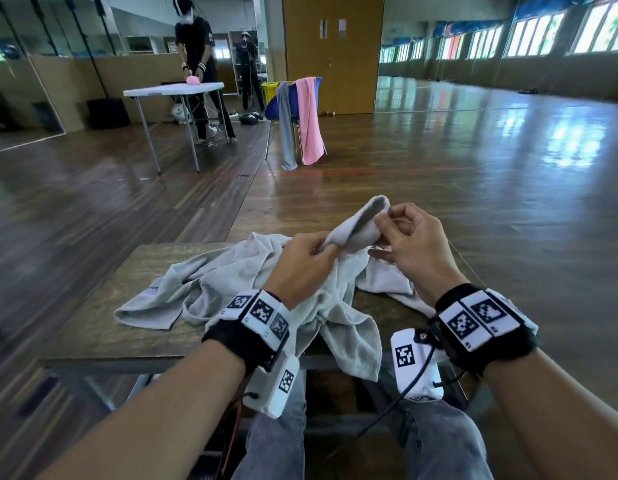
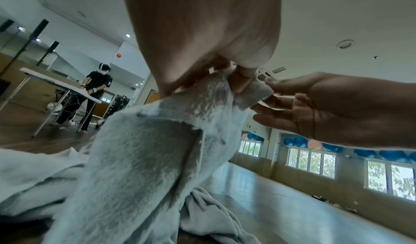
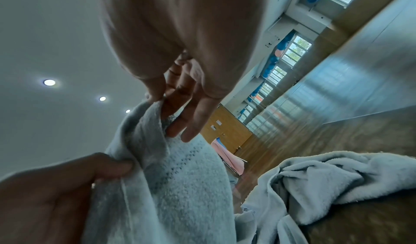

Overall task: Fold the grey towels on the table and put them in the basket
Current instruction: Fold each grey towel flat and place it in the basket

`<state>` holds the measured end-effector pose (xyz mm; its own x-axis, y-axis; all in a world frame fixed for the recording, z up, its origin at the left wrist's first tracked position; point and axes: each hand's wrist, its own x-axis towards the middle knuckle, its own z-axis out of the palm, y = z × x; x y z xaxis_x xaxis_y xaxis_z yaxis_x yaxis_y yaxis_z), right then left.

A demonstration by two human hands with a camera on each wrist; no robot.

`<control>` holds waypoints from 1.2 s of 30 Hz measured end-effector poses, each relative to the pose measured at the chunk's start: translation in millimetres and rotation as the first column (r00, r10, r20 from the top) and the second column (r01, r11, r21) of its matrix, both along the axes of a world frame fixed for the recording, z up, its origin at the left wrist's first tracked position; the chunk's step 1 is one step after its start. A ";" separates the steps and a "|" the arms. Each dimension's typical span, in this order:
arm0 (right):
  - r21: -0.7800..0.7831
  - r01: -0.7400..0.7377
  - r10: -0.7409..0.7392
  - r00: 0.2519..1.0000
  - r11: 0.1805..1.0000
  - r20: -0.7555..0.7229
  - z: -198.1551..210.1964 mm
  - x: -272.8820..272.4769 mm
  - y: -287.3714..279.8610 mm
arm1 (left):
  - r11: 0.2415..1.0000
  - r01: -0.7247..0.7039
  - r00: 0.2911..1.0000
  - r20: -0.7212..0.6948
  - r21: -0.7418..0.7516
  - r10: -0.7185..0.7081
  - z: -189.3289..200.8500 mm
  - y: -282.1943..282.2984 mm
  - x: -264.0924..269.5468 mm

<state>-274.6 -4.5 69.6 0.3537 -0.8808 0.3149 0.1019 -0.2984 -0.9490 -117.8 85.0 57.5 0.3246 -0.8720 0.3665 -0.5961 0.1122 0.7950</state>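
Note:
A heap of crumpled grey towels (image 1: 231, 278) lies on the wooden table (image 1: 103, 327). Both hands hold up one end of a grey towel (image 1: 359, 225) above the heap. My left hand (image 1: 326, 249) grips that towel a little below its tip, thumb pressed on the cloth (image 3: 180, 176). My right hand (image 1: 382, 225) pinches the raised corner between thumb and fingertips (image 2: 270, 86); its other fingers (image 3: 195, 123) stretch out beside the cloth. The rest of the towel (image 2: 157, 159) hangs down to the heap. No basket shows near the table.
Part of the heap hangs over the table's near edge (image 1: 356, 355) above my knees. On the wooden floor beyond stands a blue chair (image 1: 293, 98) draped with a grey and a pink towel, with a yellow basket (image 1: 270, 91) behind it. Far left, another person works at a white table (image 1: 172, 89).

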 end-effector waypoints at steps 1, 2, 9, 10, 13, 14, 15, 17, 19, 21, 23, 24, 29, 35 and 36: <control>-0.024 0.033 -0.033 0.999 0.999 -0.022 -1.9 -2.3 -2.8 | 1.000 -0.014 1.000 0.025 0.000 0.014 2.6 -1.6 2.2; -0.055 0.082 -0.085 0.995 0.995 -0.046 -3.5 -4.1 -6.2 | 0.999 -0.045 0.998 0.041 -0.017 0.046 4.7 -3.3 5.8; -0.075 0.181 -0.189 0.975 0.981 -0.116 -7.2 -16.1 -21.2 | 0.972 -0.235 0.971 0.048 0.033 0.233 13.8 -10.1 36.2; -0.069 0.156 -0.164 0.978 0.985 -0.125 -6.6 -15.6 -19.4 | 0.968 -0.243 0.967 0.088 0.065 0.237 12.8 -10.1 34.9; -0.089 0.072 -0.086 0.983 0.993 -0.160 -1.1 -8.6 -5.8 | 0.993 -0.080 0.987 0.148 0.083 0.067 5.0 -6.9 18.5; -0.128 0.031 -0.056 0.980 0.991 -0.192 0.9 -4.6 0.0 | 0.996 -0.005 0.984 0.179 0.086 -0.010 1.7 -5.7 9.9; -0.172 -0.017 -0.023 0.974 0.985 -0.225 2.4 -0.4 5.9 | 0.995 0.045 0.975 0.214 0.085 -0.062 -1.4 -4.6 2.0; -0.230 -0.099 0.035 0.963 0.968 -0.267 4.2 6.1 17.3 | 0.997 0.072 0.975 0.209 0.039 -0.078 -6.7 -4.4 -6.1; -0.263 -0.117 0.042 0.961 0.958 -0.273 6.2 7.1 23.6 | 1.000 0.022 0.994 0.104 -0.013 -0.020 -9.0 -3.6 -3.8; -0.263 -0.096 0.031 0.970 0.960 -0.242 9.5 2.4 24.3 | 0.998 -0.060 0.998 0.030 0.013 0.060 -11.3 -0.4 6.2; -0.236 -0.076 0.028 0.979 0.969 -0.201 12.9 -6.5 21.1 | 0.993 -0.108 0.994 0.002 0.052 0.108 -12.1 7.1 19.3; -0.234 -0.067 0.019 0.980 0.970 -0.199 14.1 -11.3 18.8 | 0.990 -0.130 0.992 0.016 0.057 0.129 -11.7 11.2 27.0; -0.233 -0.129 0.011 0.894 0.964 -0.448 10.2 -32.9 -2.8 | 0.948 -0.312 0.905 0.281 -0.068 0.318 -6.5 21.2 60.9; -0.270 -0.049 -0.167 0.677 0.962 -0.717 -43.7 -40.7 -29.2 | 0.923 -0.350 0.870 0.421 0.162 0.256 -37.9 2.6 76.2; -0.229 -0.071 -0.130 0.646 0.971 -0.752 -58.0 -40.1 -30.4 | 0.914 -0.300 0.899 0.402 0.274 0.175 -48.4 1.1 76.7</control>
<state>-314.6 -34.9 11.6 0.5307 -0.8375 0.1306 -0.6339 -0.4944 -0.5947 -41.1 86.1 9.1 0.4366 -0.8743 0.2122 -0.8233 -0.2932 0.4861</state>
